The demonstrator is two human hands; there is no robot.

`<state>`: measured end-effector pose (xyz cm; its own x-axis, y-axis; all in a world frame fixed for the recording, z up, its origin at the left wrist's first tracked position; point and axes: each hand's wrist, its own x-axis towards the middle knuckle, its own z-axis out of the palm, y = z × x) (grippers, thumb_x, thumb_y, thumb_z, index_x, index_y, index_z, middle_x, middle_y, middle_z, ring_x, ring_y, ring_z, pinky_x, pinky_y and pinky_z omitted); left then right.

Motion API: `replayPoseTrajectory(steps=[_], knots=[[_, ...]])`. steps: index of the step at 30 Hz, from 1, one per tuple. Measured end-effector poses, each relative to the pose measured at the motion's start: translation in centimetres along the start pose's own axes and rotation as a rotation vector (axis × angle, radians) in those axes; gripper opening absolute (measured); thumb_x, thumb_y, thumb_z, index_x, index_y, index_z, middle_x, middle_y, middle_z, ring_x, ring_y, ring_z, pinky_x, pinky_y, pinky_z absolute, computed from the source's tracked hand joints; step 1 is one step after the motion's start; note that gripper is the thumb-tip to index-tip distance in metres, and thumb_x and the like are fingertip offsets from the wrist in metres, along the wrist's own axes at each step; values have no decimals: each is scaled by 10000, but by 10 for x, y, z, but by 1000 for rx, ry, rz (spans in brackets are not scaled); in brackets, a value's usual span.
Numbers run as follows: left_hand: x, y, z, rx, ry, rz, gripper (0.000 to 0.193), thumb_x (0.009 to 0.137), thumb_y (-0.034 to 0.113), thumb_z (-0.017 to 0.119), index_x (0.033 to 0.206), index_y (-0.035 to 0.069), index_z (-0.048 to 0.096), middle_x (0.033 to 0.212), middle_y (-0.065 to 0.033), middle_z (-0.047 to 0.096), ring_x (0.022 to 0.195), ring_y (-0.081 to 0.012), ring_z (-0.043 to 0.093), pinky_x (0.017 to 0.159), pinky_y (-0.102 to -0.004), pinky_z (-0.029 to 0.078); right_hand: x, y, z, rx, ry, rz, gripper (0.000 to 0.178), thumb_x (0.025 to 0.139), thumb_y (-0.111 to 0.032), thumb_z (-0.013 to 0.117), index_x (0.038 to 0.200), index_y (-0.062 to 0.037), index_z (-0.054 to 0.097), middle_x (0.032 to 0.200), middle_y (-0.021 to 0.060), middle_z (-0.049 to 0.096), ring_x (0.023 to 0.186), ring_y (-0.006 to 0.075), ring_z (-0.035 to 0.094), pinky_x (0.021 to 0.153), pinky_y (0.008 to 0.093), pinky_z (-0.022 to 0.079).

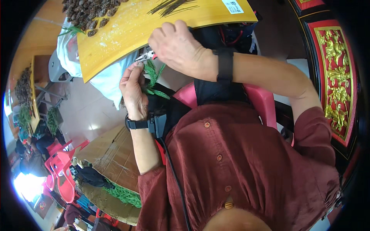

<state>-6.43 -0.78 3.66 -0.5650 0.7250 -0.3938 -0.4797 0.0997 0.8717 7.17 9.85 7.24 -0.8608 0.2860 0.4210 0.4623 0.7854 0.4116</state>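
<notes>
My left hand (133, 86) pinches a green artificial pine sprig (154, 75) by its stem end, just below the near edge of the yellow table (111, 52). The sprig's needled branches hang to the right of my fingers, over my lap. My right hand (175, 48) is wrapped round a pair of pliers (145, 57) with a bit of red handle showing. Their metal jaws point left and sit right by my left fingertips. Whether the jaws grip the stem or a wire, I cannot tell.
Brown pine cones (86, 13) are heaped at the table's far left, with thin dark wire stems (171, 7) to their right. A cardboard box (115, 154) holding green garland (125, 195) stands at lower left. Red plastic chairs (63, 173) and other people are farther left.
</notes>
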Motion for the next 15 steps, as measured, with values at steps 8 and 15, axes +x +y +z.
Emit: replayPoseTrajectory(steps=[8,15], knots=[[-10,9,8,70,-51,126,150,827,73,700,966,20,680,798,17,641,655,-32,507,587,-168,373,-25,28,0,1180,-717,339,350,724,-105,540,1043,25,601,948,218,636,883,334,627,744,404,474],[-13,1,11,238,-117,232,152,834,82,703,968,15,682,802,14,639,702,-41,519,617,-172,381,-27,37,-5,1458,-917,337,394,750,-130,518,1109,15,592,968,197,636,889,305,616,773,364,464]])
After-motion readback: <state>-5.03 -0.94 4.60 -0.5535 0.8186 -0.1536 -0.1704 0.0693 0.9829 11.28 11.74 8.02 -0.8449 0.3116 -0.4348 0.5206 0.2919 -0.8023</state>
